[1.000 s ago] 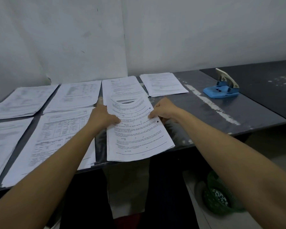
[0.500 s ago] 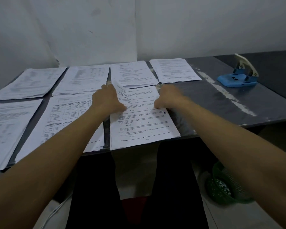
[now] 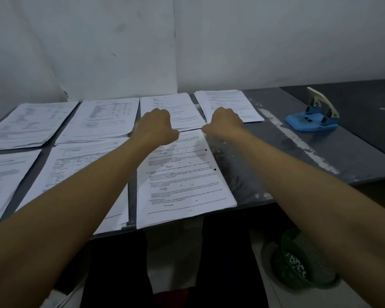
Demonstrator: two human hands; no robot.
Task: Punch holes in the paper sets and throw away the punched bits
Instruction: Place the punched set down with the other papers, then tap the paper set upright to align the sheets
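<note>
Both hands were knuckles-up at the far end of the punched paper set (image 3: 182, 174), so the fingers were hidden and I couldn't tell if they gripped it: left hand (image 3: 157, 125) on its far left corner, right hand (image 3: 225, 123) on its far right. The set lay at the bench's (image 3: 309, 156) front edge, long axis running front to back, two holes on its right side. Seven sets total. One blue hole punch (image 3: 311, 121) sat toward the far right, one green basket (image 3: 302, 270) partly cut off below.
</note>
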